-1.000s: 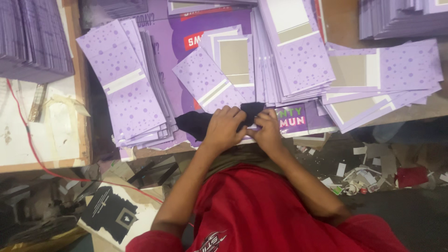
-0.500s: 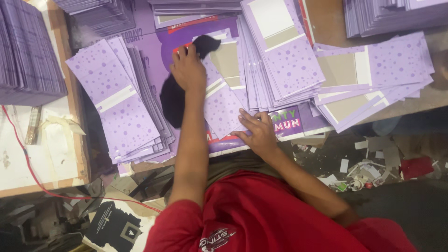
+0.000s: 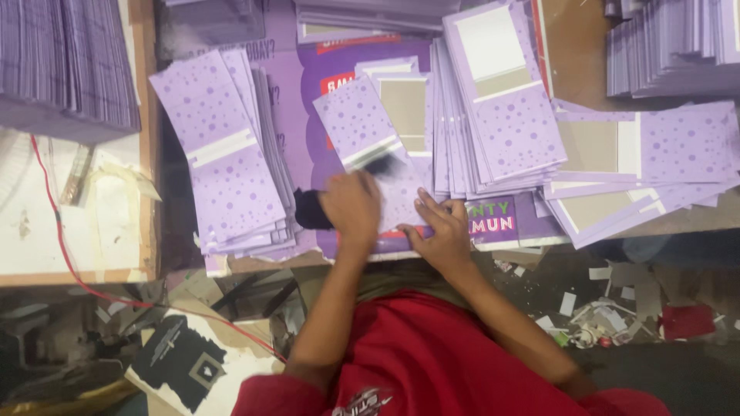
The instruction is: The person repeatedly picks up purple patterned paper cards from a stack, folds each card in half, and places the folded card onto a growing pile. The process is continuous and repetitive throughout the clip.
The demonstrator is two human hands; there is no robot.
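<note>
Left of the cover point(image 3: 370, 146), a purple dotted stack point(image 3: 223, 162) with white bands. The left hand point(image 3: 351, 208) presses a black cloth point(image 3: 312, 209) on the cover, fingers clenched around it. The right hand point(image 3: 441, 231), fingers spread, pins its lower edge. Right: more stacks point(image 3: 505, 100).

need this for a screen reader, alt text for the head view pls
Seen from above, a person in a red shirt presses a dark cloth with the left hand onto a purple dotted card, while the right hand steadies it. Stacks of similar cards surround them.
</note>
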